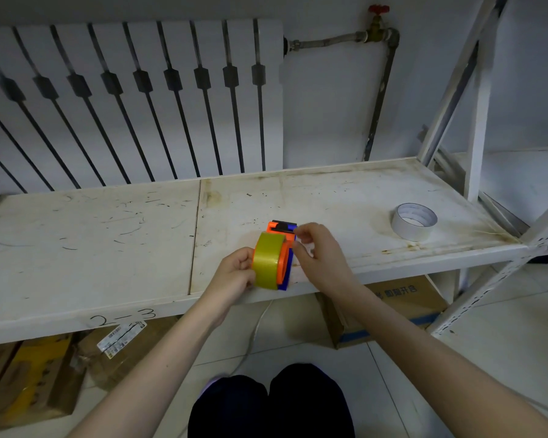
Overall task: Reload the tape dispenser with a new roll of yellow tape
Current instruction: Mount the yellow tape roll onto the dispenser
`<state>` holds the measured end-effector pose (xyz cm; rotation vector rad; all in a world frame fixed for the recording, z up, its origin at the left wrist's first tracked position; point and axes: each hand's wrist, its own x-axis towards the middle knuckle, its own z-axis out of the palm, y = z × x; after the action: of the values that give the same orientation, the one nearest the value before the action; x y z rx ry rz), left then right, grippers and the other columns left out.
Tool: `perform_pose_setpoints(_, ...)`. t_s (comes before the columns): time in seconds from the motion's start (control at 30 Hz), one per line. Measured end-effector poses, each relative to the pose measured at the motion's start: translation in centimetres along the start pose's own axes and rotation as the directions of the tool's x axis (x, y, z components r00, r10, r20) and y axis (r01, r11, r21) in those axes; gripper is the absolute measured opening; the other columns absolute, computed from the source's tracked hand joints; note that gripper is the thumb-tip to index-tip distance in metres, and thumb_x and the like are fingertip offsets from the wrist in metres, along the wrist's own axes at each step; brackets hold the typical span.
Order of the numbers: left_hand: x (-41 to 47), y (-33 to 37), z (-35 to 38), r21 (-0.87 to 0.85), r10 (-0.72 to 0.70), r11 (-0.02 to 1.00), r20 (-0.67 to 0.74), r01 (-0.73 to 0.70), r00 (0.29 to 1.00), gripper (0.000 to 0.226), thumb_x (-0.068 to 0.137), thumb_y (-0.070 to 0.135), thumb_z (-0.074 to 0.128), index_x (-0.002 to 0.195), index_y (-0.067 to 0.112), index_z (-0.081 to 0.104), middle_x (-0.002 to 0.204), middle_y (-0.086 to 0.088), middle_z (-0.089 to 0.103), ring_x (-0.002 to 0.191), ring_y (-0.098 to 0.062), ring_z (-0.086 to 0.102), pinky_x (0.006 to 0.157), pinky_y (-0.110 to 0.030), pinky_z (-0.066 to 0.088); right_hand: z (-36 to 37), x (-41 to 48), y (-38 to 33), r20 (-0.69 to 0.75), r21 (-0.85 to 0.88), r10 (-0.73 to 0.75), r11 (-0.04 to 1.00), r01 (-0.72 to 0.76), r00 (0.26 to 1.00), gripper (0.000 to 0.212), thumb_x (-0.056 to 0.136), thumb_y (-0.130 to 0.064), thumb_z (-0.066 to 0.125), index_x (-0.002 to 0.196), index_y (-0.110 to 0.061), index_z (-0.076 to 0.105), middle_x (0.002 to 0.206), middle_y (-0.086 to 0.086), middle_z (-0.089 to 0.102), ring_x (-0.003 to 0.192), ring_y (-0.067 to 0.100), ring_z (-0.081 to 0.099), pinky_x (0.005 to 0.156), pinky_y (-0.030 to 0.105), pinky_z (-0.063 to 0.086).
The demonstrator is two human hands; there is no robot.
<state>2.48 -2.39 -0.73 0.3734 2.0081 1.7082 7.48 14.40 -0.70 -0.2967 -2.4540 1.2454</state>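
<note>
1. Dark-clad knees [271, 403] occupy the bottom edge of the view, above a tiled floor [393, 368]
2. Cardboard boxes [29, 374] lie on the floor beneath the shelf [92, 235], to the left; one box with blue print [399, 308] sits to the right
3. The front lip of the shelf carries the handwritten mark "2-3" [122, 317]
4. The left hand [234, 273] is clamped on the yellow tape roll [266, 262], thumb and fingers pressed against its left side
5. The yellow tape roll is seated on the orange and blue tape dispenser [283, 248], held just above the front edge of the shelf
6. The right hand [320, 251] is at the right side of the tape dispenser, fingertips pinched together near its upper end; what lies between them cannot be told
7. A white tape roll [414, 221] lies flat on the shelf, well apart to the right
8. A slatted radiator cover [133, 99] and a pipe with a red valve [378, 9] stand at the wall behind
</note>
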Motion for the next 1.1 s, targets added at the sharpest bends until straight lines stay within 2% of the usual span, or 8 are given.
perform_pose_setpoints(0.07,0.1,-0.3,0.0,-0.003,-0.007,1.0,-0.009,0.007,1.0,0.032,0.067,-0.015,0.04,0.082,0.008,0.057,0.077,-0.013,0.057,0.071,-0.021,0.048,0.06,-0.028,0.035,0.2,0.6,-0.6,0.119,-0.045,-0.095,0.994,0.101,0.988,0.042,0.091,-0.031,0.054,0.129,-0.016,0.045,0.127,0.003,0.05,0.113,0.014,0.049,0.093,0.029,0.044)
perform_pose_setpoints(0.17,0.0,0.0,0.1,-0.041,-0.051,0.998,-0.037,0.05,0.998,0.028,0.056,-0.002,0.043,0.077,0.009,0.058,0.078,-0.015,0.057,0.075,-0.025,0.051,0.067,-0.031,0.041,0.7,0.9,-0.9,0.328,-0.178,-0.08,0.973,0.145,0.941,0.06,0.086,-0.044,0.057,0.137,-0.019,0.037,0.136,0.004,0.046,0.12,0.019,0.047,0.098,0.038,0.045)
perform_pose_setpoints(0.27,0.0,1.5,0.3,-0.098,-0.144,0.986,-0.068,0.137,0.987,0.024,0.046,0.006,0.041,0.067,0.007,0.052,0.07,-0.011,0.051,0.068,-0.024,0.051,0.067,-0.03,0.043,1.0,0.2,-0.7,0.275,-0.207,-0.153,0.955,0.214,0.949,0.06,0.082,-0.046,0.062,0.133,-0.022,0.042,0.134,0.0,0.048,0.119,0.016,0.046,0.095,0.032,0.045)
perform_pose_setpoints(0.37,0.3,2.6,0.8,-0.115,-0.216,0.972,-0.08,0.206,0.973,0.005,0.07,0.004,0.046,0.068,0.008,0.049,0.071,-0.011,0.048,0.065,-0.022,0.047,0.061,-0.029,0.04,1.1,-0.4,-0.2,0.238,-0.175,-0.248,0.94,0.292,0.939,0.058,0.079,-0.042,0.068,0.129,-0.024,0.047,0.133,-0.003,0.05,0.119,0.013,0.045,0.092,0.021,0.037)
perform_pose_setpoints(0.5,1.0,2.4,1.1,-0.133,-0.243,0.965,-0.138,0.225,0.96,0.014,0.082,0.013,0.041,0.072,0.009,0.049,0.071,-0.011,0.05,0.065,-0.024,0.049,0.061,-0.029,0.04,1.2,-0.9,0.3,0.245,-0.151,-0.313,0.923,0.355,0.918,0.059,0.073,-0.043,0.072,0.126,-0.029,0.05,0.131,-0.006,0.052,0.12,0.011,0.046,0.095,0.023,0.038)
perform_pose_setpoints(0.67,1.3,3.1,1.5,-0.111,-0.244,0.967,-0.131,0.23,0.961,0.016,0.083,0.024,0.05,0.08,0.011,0.059,0.072,-0.008,0.06,0.065,-0.023,0.057,0.061,-0.029,0.044,1.2,-1.1,0.3,0.209,-0.157,-0.309,0.926,0.344,0.928,0.065,0.069,-0.044,0.075,0.126,-0.031,0.049,0.13,-0.008,0.053,0.119,0.009,0.047,0.095,0.027,0.043)
perform_pose_setpoints(0.8,1.2,3.1,1.6,-0.113,-0.256,0.964,-0.139,0.241,0.957,0.013,0.083,0.021,0.047,0.08,0.013,0.057,0.072,-0.008,0.058,0.066,-0.023,0.055,0.061,-0.029,0.043,1.1,-1.2,-0.1,0.202,-0.156,-0.235,0.951,0.269,0.951,0.071,0.067,-0.042,0.078,0.128,-0.027,0.044,0.129,-0.005,0.053,0.116,0.013,0.048,0.092,0.032,0.047)
perform_pose_setpoints(1.1,0.9,3.1,1.2,-0.103,-0.292,0.954,-0.107,0.281,0.951,0.012,0.082,0.021,0.046,0.079,0.015,0.056,0.075,-0.008,0.059,0.07,-0.025,0.056,0.066,-0.031,0.044,0.8,-1.1,0.0,0.255,-0.16,-0.228,0.949,0.273,0.94,0.073,0.069,-0.042,0.077,0.13,-0.025,0.041,0.133,-0.004,0.048,0.12,0.012,0.045,0.094,0.031,0.046)
